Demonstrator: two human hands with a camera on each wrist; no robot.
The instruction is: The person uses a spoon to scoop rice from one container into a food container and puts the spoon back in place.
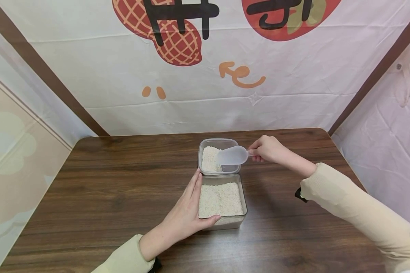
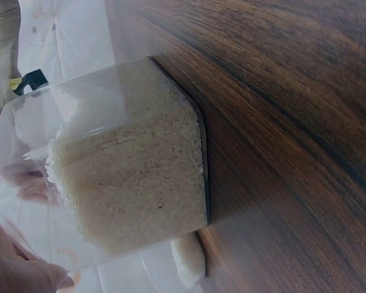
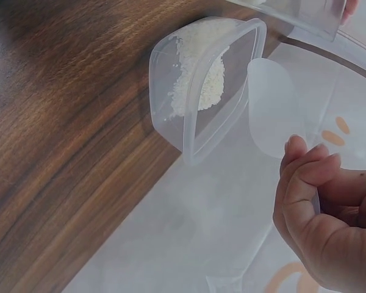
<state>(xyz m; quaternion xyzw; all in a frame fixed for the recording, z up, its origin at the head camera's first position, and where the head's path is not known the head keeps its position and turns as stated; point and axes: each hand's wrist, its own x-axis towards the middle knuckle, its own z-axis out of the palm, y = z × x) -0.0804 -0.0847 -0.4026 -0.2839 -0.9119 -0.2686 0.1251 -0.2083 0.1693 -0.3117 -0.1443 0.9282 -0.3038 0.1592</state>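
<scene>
A translucent plastic scoop (image 1: 233, 155) is pinched by its handle in my right hand (image 1: 268, 148). Its bowl reaches over the small clear plastic tub (image 1: 237, 171), and no rice shows on it in the right wrist view. White rice (image 1: 210, 158) lies heaped to the left inside that tub. Nearer to me stands a larger clear box (image 1: 245, 206) with plenty of rice (image 2: 140, 177) in it. My left hand (image 1: 182, 214) rests against this box, its fingers straight along the left side and its thumb across the front rim.
Both containers stand on a dark wood-grain table (image 1: 130, 182). Behind its far edge hangs a white printed cloth (image 1: 205, 110), with more cloth panels at the left and right sides.
</scene>
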